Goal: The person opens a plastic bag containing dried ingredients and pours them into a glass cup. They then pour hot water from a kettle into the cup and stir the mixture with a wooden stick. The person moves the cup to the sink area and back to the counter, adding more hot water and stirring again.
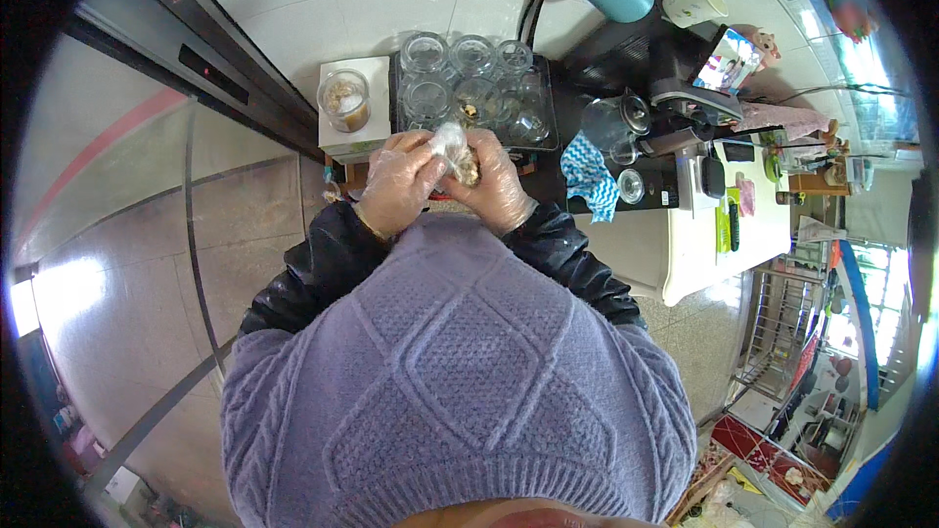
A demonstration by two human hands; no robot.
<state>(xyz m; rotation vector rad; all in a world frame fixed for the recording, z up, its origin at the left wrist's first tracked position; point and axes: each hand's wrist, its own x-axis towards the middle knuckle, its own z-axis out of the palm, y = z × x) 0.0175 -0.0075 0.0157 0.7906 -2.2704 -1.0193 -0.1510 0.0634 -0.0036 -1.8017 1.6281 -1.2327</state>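
Note:
Both of my hands wear clear plastic gloves and meet in front of my chest. Between them is a white, crumpled bundle (449, 139), perhaps thin plastic or cloth. My left hand (400, 180) pinches its left side with thumb and fingers. My right hand (495, 180) closes around a lumpy beige mass (468, 169) just below the white part; whether the two are one piece I cannot tell. Right behind my hands lies a black tray (552, 106) of clear glass jars (427, 95). One jar (473, 99) has a small yellowish-brown bit inside.
A white box (331, 136) at the left carries a glass cup (345, 101) with beige layered contents. At right on the black counter are a glass kettle (605, 121), a blue-and-white zigzag cloth (589, 176), a glass lid (630, 185) and a lit screen (728, 62).

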